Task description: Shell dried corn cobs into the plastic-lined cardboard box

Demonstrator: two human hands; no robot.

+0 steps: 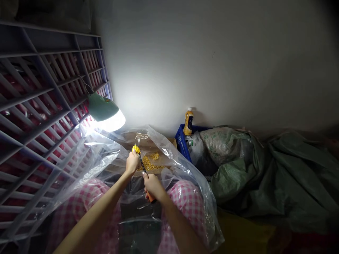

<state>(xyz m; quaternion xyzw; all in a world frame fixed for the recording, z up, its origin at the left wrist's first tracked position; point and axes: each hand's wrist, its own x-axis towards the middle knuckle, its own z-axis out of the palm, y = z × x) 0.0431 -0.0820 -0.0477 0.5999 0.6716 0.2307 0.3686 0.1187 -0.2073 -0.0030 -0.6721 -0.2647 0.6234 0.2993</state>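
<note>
My left hand is wrapped round a yellow corn cob, whose upper end shows above the fingers. In my right hand is a screwdriver with an orange and black handle. Its dark shaft slants up to the cob, and the tip seems to touch it. Loose corn kernels lie in a pile on the brown bottom below and behind the hands. Clear plastic sheeting surrounds the pile and drapes over the knees.
A lit green lamp hangs on the slatted plastic panel at left. A blue crate with a yellow bottle stands against the wall at right. Beside it lie a stuffed sack and a dark green tarp.
</note>
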